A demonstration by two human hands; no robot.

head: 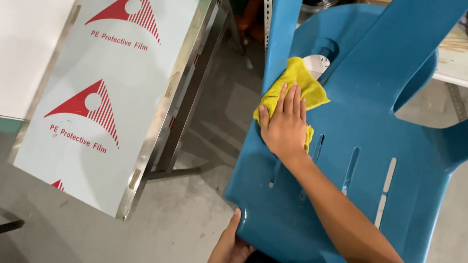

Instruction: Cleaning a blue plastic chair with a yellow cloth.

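Hands are working on a blue plastic chair (363, 168) that is lying tipped over, its slotted back facing up and its legs pointing toward the top edge of the view. The right hand (284, 123) is pressing flat, fingers spread and straight, on a yellow cloth (297, 82), pinning it against the chair near the back's left edge, just beside an oval cutout. The cloth is lying crumpled, part of it showing above the fingertips and part peeking out under the palm. The left hand (227, 253) is gripping the chair's lower left corner, thumb curled over the rim and fingers hidden beneath. The chair is resting against the person's dark clothing at the bottom of the view, above a grey concrete floor (184, 222). To the left, a metal surface (112, 84) covered in pale film with red triangle marks is standing well apart from the chair.
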